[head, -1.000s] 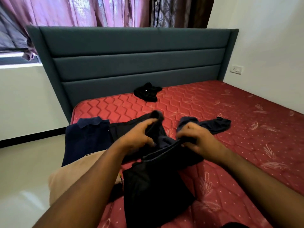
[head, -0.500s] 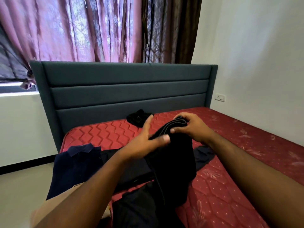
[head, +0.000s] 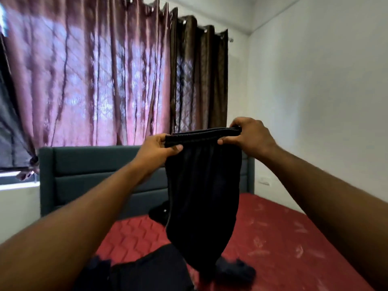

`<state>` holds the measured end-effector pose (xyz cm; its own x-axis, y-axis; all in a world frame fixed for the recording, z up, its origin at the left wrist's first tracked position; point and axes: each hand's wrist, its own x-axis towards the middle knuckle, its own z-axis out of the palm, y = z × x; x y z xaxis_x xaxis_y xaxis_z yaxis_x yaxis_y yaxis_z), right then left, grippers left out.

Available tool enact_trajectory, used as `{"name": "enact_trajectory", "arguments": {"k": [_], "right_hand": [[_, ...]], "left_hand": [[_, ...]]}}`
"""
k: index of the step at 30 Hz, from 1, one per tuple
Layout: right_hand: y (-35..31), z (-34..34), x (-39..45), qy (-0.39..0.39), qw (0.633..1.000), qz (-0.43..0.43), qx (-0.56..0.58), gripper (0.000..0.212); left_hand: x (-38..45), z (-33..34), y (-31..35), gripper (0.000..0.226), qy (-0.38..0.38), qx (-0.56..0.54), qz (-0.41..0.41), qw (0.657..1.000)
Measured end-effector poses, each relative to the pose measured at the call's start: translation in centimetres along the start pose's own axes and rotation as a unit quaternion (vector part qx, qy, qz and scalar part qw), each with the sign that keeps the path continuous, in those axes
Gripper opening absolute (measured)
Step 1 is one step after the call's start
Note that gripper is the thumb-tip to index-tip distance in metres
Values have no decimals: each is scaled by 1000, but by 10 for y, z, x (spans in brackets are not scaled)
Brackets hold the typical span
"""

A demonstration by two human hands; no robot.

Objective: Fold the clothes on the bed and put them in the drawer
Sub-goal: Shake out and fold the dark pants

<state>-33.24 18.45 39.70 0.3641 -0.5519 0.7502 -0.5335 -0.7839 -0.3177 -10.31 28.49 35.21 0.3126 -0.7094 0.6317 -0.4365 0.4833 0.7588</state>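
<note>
Both hands up in front of the camera, holding a black garment (head: 202, 185) by its elastic waistband. Left hand (head: 156, 151) pinches the left end of the band, thumb in front, fingers behind. Right hand (head: 251, 136) grips the right end, fingers curled over the top edge, thumb below. Band stretched roughly level between them, slightly higher on the right. Fabric hangs straight down, narrowing toward the bottom, its lower end dangling above the bed (head: 273, 234). Mattress is red with quilted pattern. More dark clothes on it: a crumpled black item (head: 158, 212) near the headboard (head: 94, 173), partly hidden behind the held garment; a flat black piece (head: 151, 269) at the bottom edge of the view; a small dark bundle (head: 235, 271) to its right. Frame is motion blurred, garment type hard to confirm. Pink and brown curtains (head: 105, 80) behind the headboard, white wall (head: 315, 91) to the right
</note>
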Motion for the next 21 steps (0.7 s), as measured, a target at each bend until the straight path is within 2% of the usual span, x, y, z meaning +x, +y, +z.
{"name": "enact_trajectory", "arguments": {"k": [3,5,8,11,12,13,14,15,16,17,18,19,21], "right_hand": [[-33,-55,6,-50,995,37,79,44],[-51,-100,13,-101,979,39,170,40],[-54,-143,33,-183,933,24,310,40],[-31,-112,54,-290,913,66,280,42],[-20,-90,59,-317,915,87,235,40],[-8,-67,68,-312,927,95,185,39],[2,-49,82,-257,953,78,139,38],[8,-39,97,-155,981,47,108,35],[10,-36,117,-27,995,9,97,32],[7,-41,137,90,990,-26,105,32],[-1,-51,152,167,976,-46,133,33],[-8,-64,168,203,962,-62,170,33],[-18,-87,188,220,941,-82,243,34]], "left_hand": [[12,-13,71,10,-22,93,6,995],[14,-23,114,16,-31,43,6,999],[25,-30,153,15,-86,-58,-23,994],[49,-21,135,11,-146,11,-181,973],[58,-13,117,12,-146,84,-213,962],[69,-4,98,13,-125,183,-200,954],[84,4,84,14,-85,269,-149,948],[99,12,77,15,-20,308,-77,948],[115,19,80,15,50,296,-4,954],[133,24,91,16,105,233,57,965],[147,27,107,16,139,155,96,973],[162,30,126,16,155,86,120,977],[177,33,157,18,153,-19,138,978]]}}
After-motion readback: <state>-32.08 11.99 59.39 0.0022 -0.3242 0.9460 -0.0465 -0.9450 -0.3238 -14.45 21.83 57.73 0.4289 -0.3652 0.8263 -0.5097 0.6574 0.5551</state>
